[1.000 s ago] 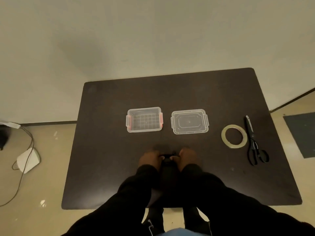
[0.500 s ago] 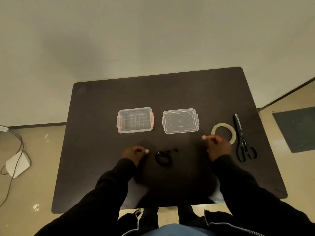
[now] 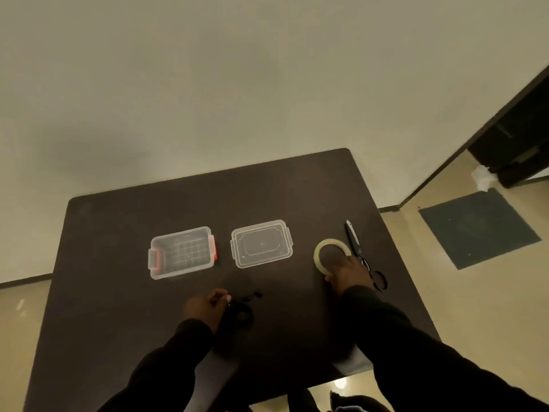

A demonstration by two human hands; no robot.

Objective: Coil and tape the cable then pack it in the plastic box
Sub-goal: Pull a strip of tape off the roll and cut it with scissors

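A small black cable (image 3: 241,315) lies coiled on the dark table (image 3: 118,292), its plug ends (image 3: 255,295) sticking out toward the far side. My left hand (image 3: 206,307) rests at the coil's left edge, fingers pinched on it. My right hand (image 3: 349,272) lies over the near edge of the clear tape roll (image 3: 322,248) and grips it. The open clear plastic box (image 3: 181,252) with red latches stands at the table's middle left, with its lid (image 3: 261,248) flat beside it on the right.
Black scissors (image 3: 355,242) lie just right of the tape roll, their handles partly under my right hand. The table's right edge is close beyond them. A wall runs along the far side, and a dark floor mat (image 3: 478,227) lies to the right.
My hands left the cable and parted. The right hand went right onto the tape roll, and the left hand came back to the coil. The view swung to the right.
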